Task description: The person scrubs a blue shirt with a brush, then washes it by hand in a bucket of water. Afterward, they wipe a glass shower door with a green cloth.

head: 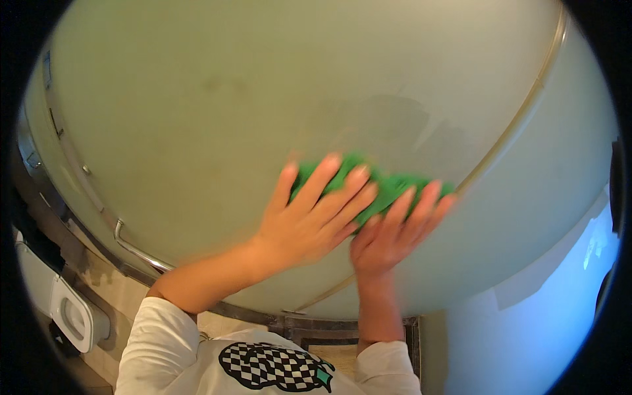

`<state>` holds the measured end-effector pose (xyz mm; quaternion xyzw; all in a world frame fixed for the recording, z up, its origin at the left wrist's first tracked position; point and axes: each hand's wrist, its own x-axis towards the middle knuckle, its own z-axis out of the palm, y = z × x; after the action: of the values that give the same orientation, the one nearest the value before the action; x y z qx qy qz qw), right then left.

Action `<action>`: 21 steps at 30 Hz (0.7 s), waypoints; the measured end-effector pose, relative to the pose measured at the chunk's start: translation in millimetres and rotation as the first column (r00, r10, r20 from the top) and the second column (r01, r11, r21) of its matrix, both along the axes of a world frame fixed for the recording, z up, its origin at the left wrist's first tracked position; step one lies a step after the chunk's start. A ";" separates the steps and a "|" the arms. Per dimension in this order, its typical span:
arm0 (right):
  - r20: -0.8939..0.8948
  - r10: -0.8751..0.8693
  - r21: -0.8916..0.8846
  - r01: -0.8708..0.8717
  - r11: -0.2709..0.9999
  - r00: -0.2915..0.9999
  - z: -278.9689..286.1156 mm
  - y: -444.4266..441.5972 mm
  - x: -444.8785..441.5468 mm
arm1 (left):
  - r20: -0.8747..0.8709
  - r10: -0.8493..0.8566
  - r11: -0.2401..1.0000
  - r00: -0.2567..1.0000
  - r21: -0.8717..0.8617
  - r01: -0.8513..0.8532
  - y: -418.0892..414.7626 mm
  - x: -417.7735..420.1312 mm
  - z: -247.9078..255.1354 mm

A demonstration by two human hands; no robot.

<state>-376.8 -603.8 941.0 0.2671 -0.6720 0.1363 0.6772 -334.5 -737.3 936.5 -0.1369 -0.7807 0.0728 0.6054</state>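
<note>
A bunched green cloth (392, 186) lies against a frosted glass panel (168, 128). My left hand (308, 212) presses the cloth's left part to the glass, its fingers spread and slightly blurred. On the cloth's right part rests my right hand (390, 237), lower and close beside the left. Parts of the cloth are hidden beneath my fingers. Above the hands, the glass shows a darker, streaky patch (397, 116).
A bent metal handle (143, 256) is fixed to the glass at lower left, near my left forearm. Beyond it stands a white toilet (74, 316) with its lid raised. A metallic strip (523, 111) runs along the panel's right edge. Dark framing (321, 323) borders the bottom.
</note>
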 end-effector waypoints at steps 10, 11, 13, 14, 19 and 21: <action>0.210 -0.134 0.260 0.077 0.962 0.968 -165.8 -4.4 33.1 | 0.095 -0.033 0.991 0.995 -0.127 0.045 -41.1 26.0 -153.6; 0.192 -0.148 0.257 0.095 0.962 0.970 -136.8 -5.9 31.1 | 0.106 -0.055 0.997 0.993 -0.054 0.061 -37.9 26.3 -132.0; 0.177 -0.130 0.134 0.107 0.985 0.976 -79.3 -13.3 28.6 | 0.094 -0.073 0.997 0.993 -0.002 0.074 -37.2 22.7 -81.7; 0.159 -0.171 0.111 0.154 0.982 0.972 -44.1 -19.4 32.0 | 0.062 -0.059 0.998 0.996 -0.025 0.060 -41.0 21.6 -48.5; -0.119 0.073 0.035 -0.070 0.997 0.990 50.0 -34.6 23.1 | -0.193 0.005 0.985 0.981 0.172 0.029 -33.1 21.9 50.6; -0.077 0.079 0.098 -0.071 0.993 0.994 46.6 -39.8 26.8 | -0.187 0.036 0.990 0.982 0.137 -0.010 -37.8 28.4 37.8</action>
<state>-350.1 -643.6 987.6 0.3295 -0.6393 0.1184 0.6847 -306.1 -775.1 974.3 -0.0789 -0.7243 0.0390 0.6838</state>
